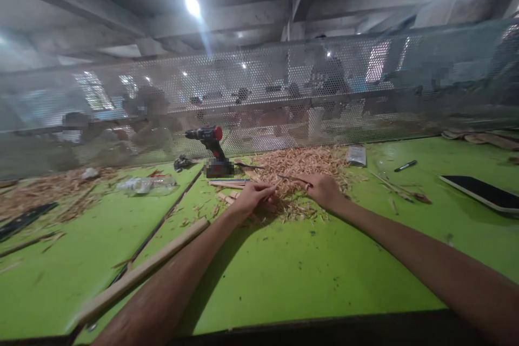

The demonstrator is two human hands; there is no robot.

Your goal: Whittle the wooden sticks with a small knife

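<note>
My right hand is closed around the handle of a slim knife, its thin dark blade pointing left. A ring shows on one finger. Just to the left, my left hand has its fingers pinched together; whatever is between them is hidden or too small to make out. Both hands are over a heap of pale wood shavings. Short light wood pieces lie beside my left hand. A long wooden stick lies along my left forearm.
A cordless drill stands behind my left hand. On the green table lie a plastic bottle, a small packet, a marker and a phone. A perforated metal screen borders the back, with people beyond it.
</note>
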